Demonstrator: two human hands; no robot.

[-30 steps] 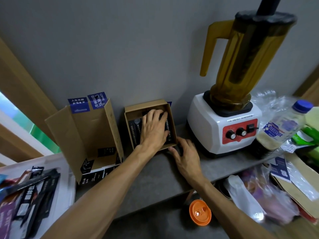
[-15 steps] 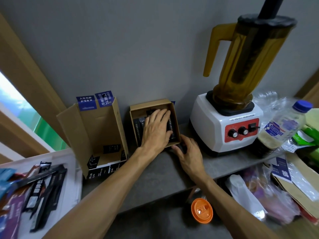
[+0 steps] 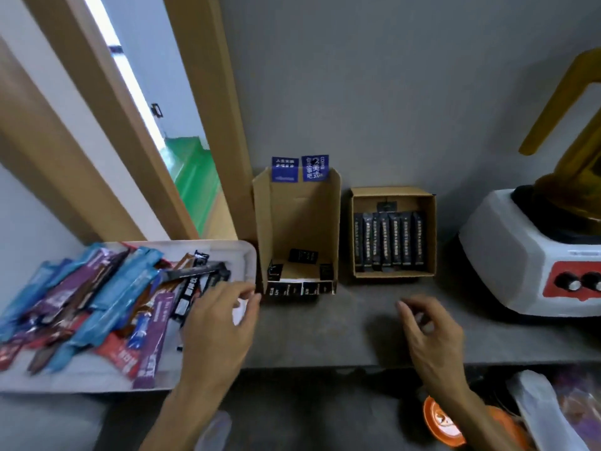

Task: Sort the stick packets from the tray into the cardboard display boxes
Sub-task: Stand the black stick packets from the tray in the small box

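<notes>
Nearest, below the counter edge, an orange lid (image 3: 445,428) lies under the right forearm, with a plastic bag (image 3: 546,415) just to its right.

The left hand (image 3: 214,327) hovers over the near right corner of the white tray (image 3: 242,257). Its fingers are loosely curled with the thumb apart from them, and nothing shows in its grasp, though the picture is blurred there. The right hand (image 3: 429,333) hangs above the bare grey counter (image 3: 325,330), well apart from the left. Its fingers are also loosely curled and it holds nothing.

The tray sits at the left end of the counter. A loose pile of stick packets (image 3: 97,304) in blue, purple, red, brown and black covers most of it, lying across one another. The black ones lie closest to the left hand.

Beyond the hands two cardboard boxes stand side by side against the grey wall. The left box (image 3: 302,222) is just beside the tray. It is tall and open at the front, with two blue labels (image 3: 299,169) at its top edge. A few small dark pieces lie at its bottom, too small to tell what they are. The right box (image 3: 430,236) is lower and holds a neat row of black packets (image 3: 390,242).

To the right stands a blender (image 3: 507,255) with a white base and an amber jug. A wooden door frame (image 3: 208,125) rises behind the tray.
</notes>
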